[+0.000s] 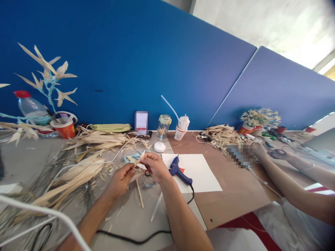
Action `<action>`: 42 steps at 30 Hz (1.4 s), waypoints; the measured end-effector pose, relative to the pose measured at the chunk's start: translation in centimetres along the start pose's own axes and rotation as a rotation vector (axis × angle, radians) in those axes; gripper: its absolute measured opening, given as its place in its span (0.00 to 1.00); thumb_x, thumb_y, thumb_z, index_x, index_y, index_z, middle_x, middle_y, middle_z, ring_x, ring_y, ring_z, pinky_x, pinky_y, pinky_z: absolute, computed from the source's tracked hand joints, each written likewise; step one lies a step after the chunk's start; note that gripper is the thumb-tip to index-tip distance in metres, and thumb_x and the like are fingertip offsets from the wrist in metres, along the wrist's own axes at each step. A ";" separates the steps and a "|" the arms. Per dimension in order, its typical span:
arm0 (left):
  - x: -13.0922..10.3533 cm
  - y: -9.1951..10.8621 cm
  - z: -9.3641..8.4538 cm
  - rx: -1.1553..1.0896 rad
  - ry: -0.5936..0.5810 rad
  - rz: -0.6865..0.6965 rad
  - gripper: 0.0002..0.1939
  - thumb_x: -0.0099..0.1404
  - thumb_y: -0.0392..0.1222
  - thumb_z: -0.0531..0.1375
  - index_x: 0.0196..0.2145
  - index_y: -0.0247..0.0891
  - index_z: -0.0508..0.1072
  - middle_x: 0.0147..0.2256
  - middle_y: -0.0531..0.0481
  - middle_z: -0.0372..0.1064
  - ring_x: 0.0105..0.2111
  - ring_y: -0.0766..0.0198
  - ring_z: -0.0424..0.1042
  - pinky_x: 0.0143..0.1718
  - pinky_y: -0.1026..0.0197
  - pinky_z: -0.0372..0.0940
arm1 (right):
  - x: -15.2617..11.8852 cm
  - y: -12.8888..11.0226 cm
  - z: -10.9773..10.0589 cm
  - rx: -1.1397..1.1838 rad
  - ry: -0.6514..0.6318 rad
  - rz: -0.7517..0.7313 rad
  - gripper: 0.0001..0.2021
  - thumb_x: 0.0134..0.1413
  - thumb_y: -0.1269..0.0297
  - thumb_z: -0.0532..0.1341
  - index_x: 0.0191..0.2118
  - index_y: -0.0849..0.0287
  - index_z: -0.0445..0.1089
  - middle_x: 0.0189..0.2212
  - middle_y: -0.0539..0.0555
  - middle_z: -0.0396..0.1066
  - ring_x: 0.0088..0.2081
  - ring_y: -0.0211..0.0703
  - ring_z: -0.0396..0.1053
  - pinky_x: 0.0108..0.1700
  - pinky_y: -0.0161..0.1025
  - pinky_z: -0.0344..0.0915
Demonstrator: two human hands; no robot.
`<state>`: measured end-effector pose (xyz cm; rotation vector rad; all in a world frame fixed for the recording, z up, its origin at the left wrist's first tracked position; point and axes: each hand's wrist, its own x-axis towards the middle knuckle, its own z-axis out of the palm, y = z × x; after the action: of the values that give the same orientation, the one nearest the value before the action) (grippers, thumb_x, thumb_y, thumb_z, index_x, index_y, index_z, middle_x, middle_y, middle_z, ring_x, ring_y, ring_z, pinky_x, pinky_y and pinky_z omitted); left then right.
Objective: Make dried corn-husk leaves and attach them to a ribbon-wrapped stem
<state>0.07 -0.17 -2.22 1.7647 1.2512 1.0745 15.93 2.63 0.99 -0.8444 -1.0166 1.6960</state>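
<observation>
Pale husk pieces [141, 166] are held between the fingertips, pinched narrowly by left hand [120, 179] and right hand [157, 168], equally near, with one long axis slanting upward from the fingers.

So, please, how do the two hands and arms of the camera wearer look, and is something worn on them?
The left hand and right hand are both bare, without gloves. No sleeve, watch or bracelet shows at either wrist or along the visible forearms. I see no ring, but parts of the hands are hidden.
</observation>
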 end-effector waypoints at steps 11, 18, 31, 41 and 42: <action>0.0 0.4 0.0 -0.040 -0.021 -0.005 0.12 0.63 0.47 0.55 0.31 0.39 0.74 0.27 0.50 0.72 0.29 0.60 0.68 0.32 0.61 0.64 | -0.1 -0.3 0.5 0.029 0.047 0.052 0.12 0.34 0.60 0.67 0.20 0.59 0.64 0.15 0.45 0.63 0.16 0.30 0.56 0.19 0.30 0.48; 0.0 -0.4 0.1 -0.025 -0.022 -0.011 0.14 0.64 0.47 0.54 0.34 0.39 0.76 0.31 0.48 0.75 0.32 0.58 0.71 0.36 0.59 0.65 | -0.2 -0.3 0.3 -0.020 0.079 0.063 0.11 0.35 0.60 0.67 0.21 0.59 0.65 0.16 0.45 0.65 0.18 0.31 0.59 0.20 0.29 0.51; 0.1 -0.4 0.1 -0.121 -0.051 -0.044 0.15 0.62 0.49 0.56 0.37 0.39 0.78 0.34 0.47 0.78 0.36 0.56 0.73 0.42 0.55 0.66 | -0.1 -0.4 0.0 0.001 0.041 0.075 0.14 0.32 0.59 0.70 0.21 0.60 0.66 0.15 0.44 0.64 0.17 0.30 0.57 0.20 0.30 0.48; 0.1 -0.5 0.1 -0.218 -0.025 -0.048 0.15 0.62 0.50 0.57 0.38 0.38 0.78 0.38 0.46 0.78 0.40 0.55 0.73 0.47 0.54 0.65 | -0.2 -0.6 -0.2 0.032 -0.043 0.166 0.16 0.32 0.55 0.72 0.23 0.62 0.72 0.18 0.48 0.69 0.17 0.29 0.56 0.20 0.30 0.48; 0.1 -0.5 0.0 -0.220 -0.028 -0.049 0.16 0.62 0.50 0.57 0.38 0.37 0.78 0.38 0.46 0.78 0.40 0.55 0.73 0.47 0.54 0.65 | -0.2 -0.6 -0.2 0.028 -0.043 0.166 0.15 0.32 0.55 0.72 0.23 0.62 0.72 0.18 0.49 0.69 0.17 0.29 0.55 0.20 0.30 0.48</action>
<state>-0.03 0.09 -2.62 1.5703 1.1087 1.1103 16.36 2.56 1.48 -0.8980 -0.9710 1.8718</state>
